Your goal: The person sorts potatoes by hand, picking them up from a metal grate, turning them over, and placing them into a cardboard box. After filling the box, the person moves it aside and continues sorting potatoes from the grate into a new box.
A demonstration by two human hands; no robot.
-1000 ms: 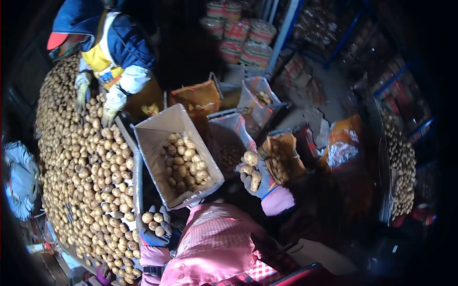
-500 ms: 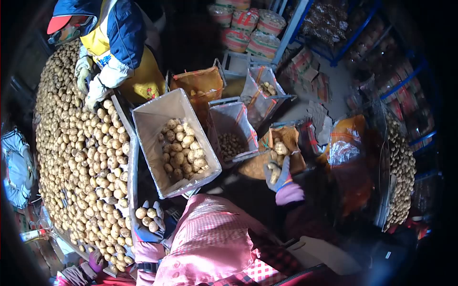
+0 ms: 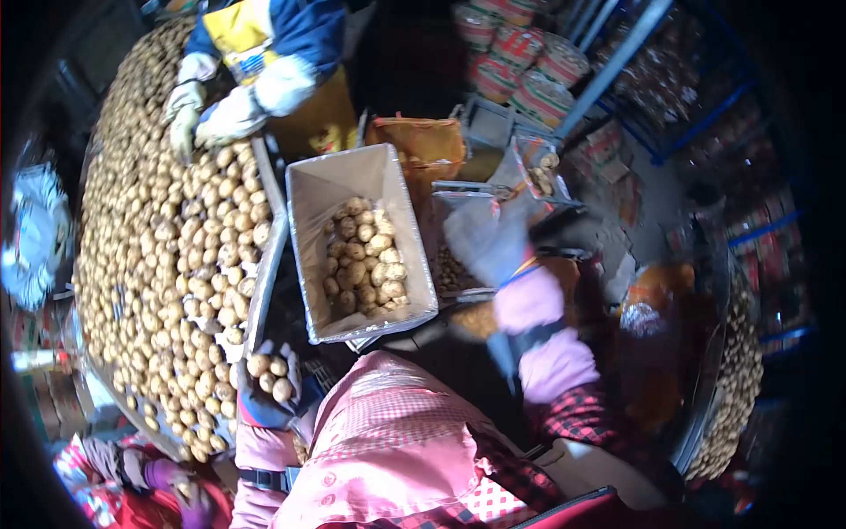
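Observation:
My left hand, in a dark blue and grey glove, cups several potatoes at the near edge of the potato-covered sorting table. My right hand is gloved and smeared by motion. It hangs over a lined bin of small potatoes and hides part of that bin; its fingers and anything in them cannot be made out. Between my hands stands a tilted, lined crate partly filled with larger potatoes.
Across the table a co-worker in a yellow apron has gloved hands on the potatoes. Another person's purple glove shows at bottom left. Orange-lined bin, further lined bin, stacked sacks and blue rack lie beyond.
My right hand, earlier holding potatoes beside the orange-lined bin, has swung up and left over the bin of small potatoes. My left hand keeps its potatoes. The whole view has shifted.

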